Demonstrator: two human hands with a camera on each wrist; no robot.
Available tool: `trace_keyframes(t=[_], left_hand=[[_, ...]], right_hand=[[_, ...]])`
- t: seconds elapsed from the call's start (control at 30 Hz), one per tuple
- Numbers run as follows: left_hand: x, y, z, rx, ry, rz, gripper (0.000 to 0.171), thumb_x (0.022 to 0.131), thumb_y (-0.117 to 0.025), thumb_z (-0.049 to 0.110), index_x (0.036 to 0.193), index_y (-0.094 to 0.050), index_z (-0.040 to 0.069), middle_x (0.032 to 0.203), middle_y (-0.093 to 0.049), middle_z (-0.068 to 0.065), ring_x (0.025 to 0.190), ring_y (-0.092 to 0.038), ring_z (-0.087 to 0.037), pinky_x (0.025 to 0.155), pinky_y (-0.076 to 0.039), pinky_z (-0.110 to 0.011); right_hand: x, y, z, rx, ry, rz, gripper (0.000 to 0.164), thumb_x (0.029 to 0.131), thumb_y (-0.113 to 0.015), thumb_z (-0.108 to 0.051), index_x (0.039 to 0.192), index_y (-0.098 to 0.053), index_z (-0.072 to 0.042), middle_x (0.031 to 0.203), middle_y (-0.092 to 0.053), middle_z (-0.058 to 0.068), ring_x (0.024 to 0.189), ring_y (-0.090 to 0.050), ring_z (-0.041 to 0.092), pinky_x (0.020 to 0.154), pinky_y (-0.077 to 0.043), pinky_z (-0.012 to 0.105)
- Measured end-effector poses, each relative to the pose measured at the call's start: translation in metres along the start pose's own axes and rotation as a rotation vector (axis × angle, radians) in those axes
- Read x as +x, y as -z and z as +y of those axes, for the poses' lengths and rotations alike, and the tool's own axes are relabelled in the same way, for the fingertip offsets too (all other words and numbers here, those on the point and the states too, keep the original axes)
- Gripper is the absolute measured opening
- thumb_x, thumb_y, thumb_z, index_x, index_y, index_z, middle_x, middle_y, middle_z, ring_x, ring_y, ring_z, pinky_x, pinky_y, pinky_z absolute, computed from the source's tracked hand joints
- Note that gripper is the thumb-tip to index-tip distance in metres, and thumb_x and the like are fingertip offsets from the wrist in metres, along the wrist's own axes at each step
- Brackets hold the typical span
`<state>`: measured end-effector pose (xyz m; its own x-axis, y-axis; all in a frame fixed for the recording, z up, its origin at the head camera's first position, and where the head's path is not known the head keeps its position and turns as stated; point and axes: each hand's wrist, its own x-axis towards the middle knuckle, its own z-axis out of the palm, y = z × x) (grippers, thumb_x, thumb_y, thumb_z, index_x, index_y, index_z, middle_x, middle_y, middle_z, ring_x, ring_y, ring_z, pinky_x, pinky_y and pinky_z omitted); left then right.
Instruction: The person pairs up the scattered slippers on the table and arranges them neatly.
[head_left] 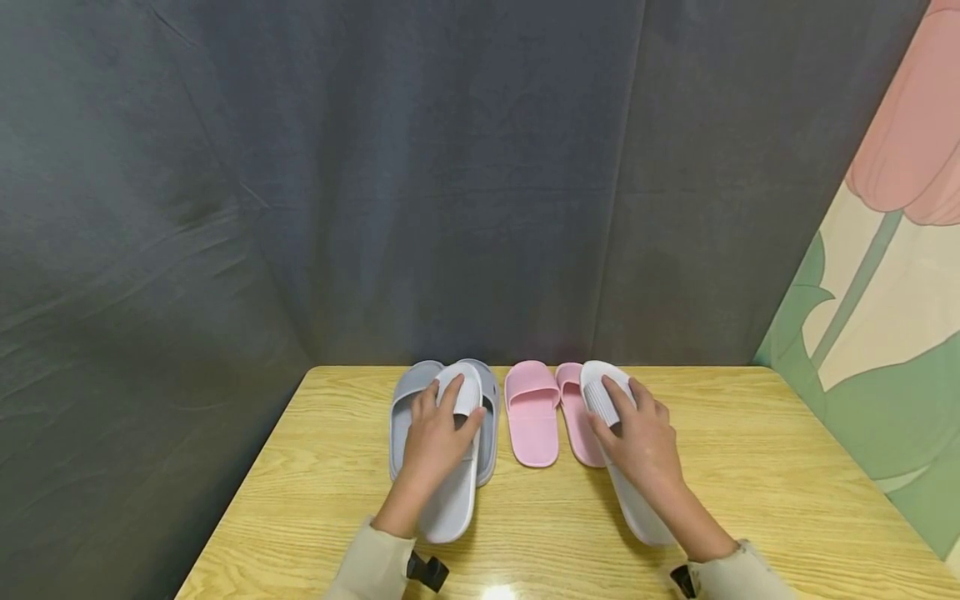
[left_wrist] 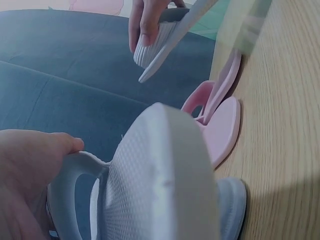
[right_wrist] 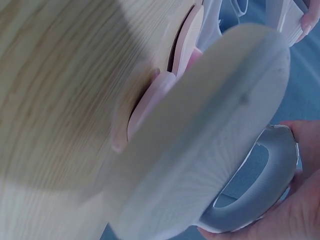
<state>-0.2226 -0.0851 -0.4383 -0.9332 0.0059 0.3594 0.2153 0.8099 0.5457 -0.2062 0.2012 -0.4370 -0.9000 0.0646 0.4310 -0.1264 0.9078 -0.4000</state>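
Note:
My left hand grips a white slide slipper by its ribbed strap, over a pair of grey slippers. With my right hand I hold a matching white slipper by the strap, partly over the right one of two pink slippers. Both white slippers point toes away from me, raised above the table in the wrist views. In the left wrist view, the thumb of the left hand lies on the strap. The right wrist view shows the fingers of the right hand around its strap.
The grey and pink pairs stand side by side along the back edge of a wooden table. A dark grey curtain hangs behind and to the left. On the right is a wall with a tulip picture.

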Motion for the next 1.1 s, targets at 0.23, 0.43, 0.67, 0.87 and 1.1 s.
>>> trace_keyframes(t=[0.23, 0.43, 0.67, 0.87, 1.1], left_hand=[[-0.001, -0.006, 0.007, -0.003, -0.015, 0.012, 0.062, 0.087, -0.055, 0.053, 0.141, -0.041, 0.026, 0.142, -0.034, -0.020, 0.131, -0.031, -0.038, 0.090, -0.040, -0.057], [-0.002, -0.011, 0.014, -0.020, -0.025, -0.002, 0.062, 0.087, -0.057, 0.051, 0.141, -0.040, 0.027, 0.142, -0.034, -0.020, 0.130, -0.030, -0.039, 0.089, -0.041, -0.058], [-0.004, -0.014, 0.022, -0.031, -0.050, -0.003, 0.062, 0.087, -0.056, 0.052, 0.140, -0.042, 0.025, 0.142, -0.035, -0.021, 0.130, -0.030, -0.041, 0.088, -0.041, -0.058], [-0.005, -0.018, 0.026, -0.028, -0.055, -0.004, 0.063, 0.087, -0.056, 0.052, 0.141, -0.041, 0.025, 0.142, -0.035, -0.021, 0.131, -0.030, -0.039, 0.093, -0.039, -0.057], [-0.006, -0.025, 0.033, -0.015, -0.079, -0.007, 0.063, 0.087, -0.054, 0.055, 0.141, -0.040, 0.027, 0.142, -0.035, -0.020, 0.130, -0.032, -0.039, 0.093, -0.039, -0.056]], right_hand=[[-0.001, -0.002, -0.002, 0.005, 0.012, 0.024, 0.060, 0.083, -0.066, -0.038, 0.137, -0.046, -0.019, 0.140, -0.036, 0.024, 0.112, -0.041, 0.055, 0.076, -0.038, 0.069], [-0.002, -0.004, -0.004, -0.002, 0.026, 0.042, 0.060, 0.083, -0.065, -0.039, 0.136, -0.047, -0.019, 0.139, -0.037, 0.023, 0.110, -0.042, 0.055, 0.073, -0.039, 0.069], [-0.004, -0.005, -0.009, 0.008, 0.027, 0.036, 0.060, 0.083, -0.066, -0.040, 0.137, -0.046, -0.020, 0.140, -0.037, 0.022, 0.112, -0.042, 0.054, 0.074, -0.039, 0.069], [-0.004, -0.006, -0.011, 0.007, 0.015, 0.015, 0.060, 0.084, -0.065, -0.040, 0.137, -0.046, -0.020, 0.141, -0.036, 0.022, 0.115, -0.040, 0.053, 0.076, -0.038, 0.069], [-0.005, -0.006, -0.012, 0.007, 0.017, 0.010, 0.060, 0.084, -0.065, -0.041, 0.137, -0.046, -0.020, 0.141, -0.036, 0.023, 0.114, -0.041, 0.054, 0.077, -0.038, 0.069]])
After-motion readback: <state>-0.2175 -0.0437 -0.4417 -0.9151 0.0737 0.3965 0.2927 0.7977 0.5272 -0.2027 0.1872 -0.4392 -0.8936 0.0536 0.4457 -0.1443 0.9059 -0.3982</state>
